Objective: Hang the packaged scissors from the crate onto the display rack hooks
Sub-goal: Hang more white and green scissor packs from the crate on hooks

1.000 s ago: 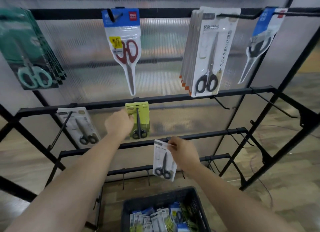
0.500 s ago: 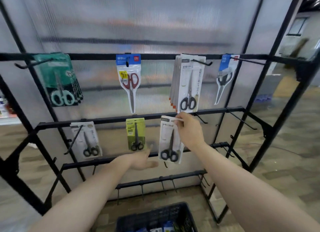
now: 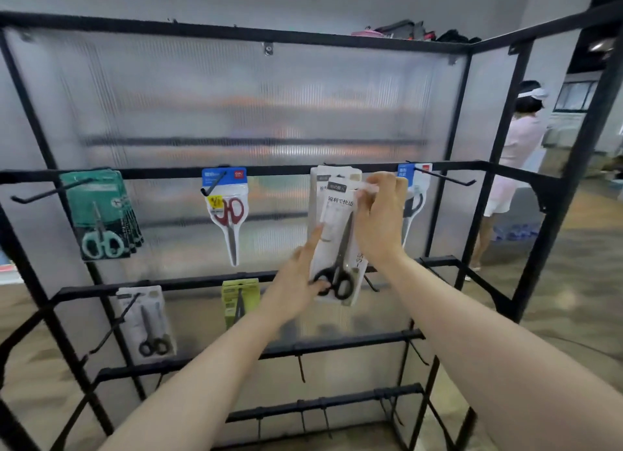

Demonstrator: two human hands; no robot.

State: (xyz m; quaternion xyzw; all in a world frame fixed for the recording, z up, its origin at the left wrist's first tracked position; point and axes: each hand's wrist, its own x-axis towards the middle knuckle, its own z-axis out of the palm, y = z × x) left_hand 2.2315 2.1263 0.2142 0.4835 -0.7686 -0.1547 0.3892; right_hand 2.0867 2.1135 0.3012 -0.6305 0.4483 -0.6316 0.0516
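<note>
A white packaged pair of black-handled scissors point(image 3: 340, 235) is held up against the display rack's upper rail point(image 3: 161, 173). It is in front of a stack of like white packs point(image 3: 318, 181) hanging there. My right hand point(image 3: 381, 221) pinches the pack's top edge at the hook. My left hand point(image 3: 296, 282) holds the pack's lower end, thumb on the front by the handles and forefinger along its left edge. The hook itself is hidden behind the pack and fingers. The crate is out of view.
On the upper rail hang teal packs point(image 3: 97, 214), a red-handled pack point(image 3: 227, 214) and a blue-topped pack point(image 3: 414, 194). The rail below holds a green pack point(image 3: 239, 299) and a white pack point(image 3: 148, 319). A bare hook point(image 3: 445, 179) juts out at right. A person point(image 3: 519, 147) stands beyond the rack.
My right hand has lifted the white pack from the middle rail up to the upper rail. My left hand left the green pack and took hold of the white pack's lower end.
</note>
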